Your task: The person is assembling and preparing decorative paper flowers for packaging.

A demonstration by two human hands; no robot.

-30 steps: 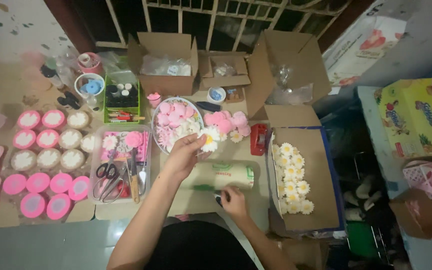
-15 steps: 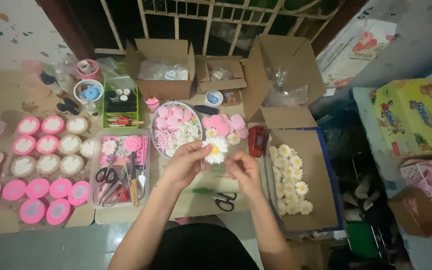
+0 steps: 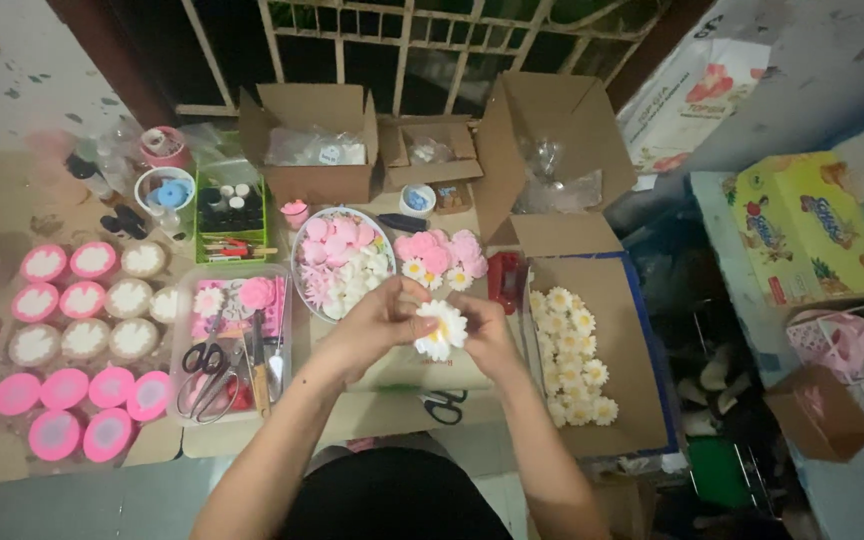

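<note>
A white daisy-shaped flower (image 3: 442, 328) with a yellow centre is held between both my hands, above the cardboard surface. My left hand (image 3: 380, 322) pinches it from the left and my right hand (image 3: 487, 336) grips it from the right. Just beyond my hands stands a round bowl (image 3: 304, 262) of pink and white flower pieces, with loose pink flowers and small daisies (image 3: 439, 257) beside it. An open cardboard box (image 3: 620, 350) holding several white daisies lies to the right of my right hand. Black scissors (image 3: 444, 405) lie below my hands.
A clear tray (image 3: 188, 350) with scissors and tools sits at left, next to rows of pink and cream round moulds (image 3: 82, 330). Open cardboard boxes (image 3: 307, 140) and a green crate of small bottles (image 3: 230, 215) line the back. A yellow-green carton (image 3: 802, 225) and pink basket (image 3: 837, 340) are at right.
My right hand rose from the table near the scissors to join my left hand on the daisy. The green-and-white roll that lay under my hands is no longer visible.
</note>
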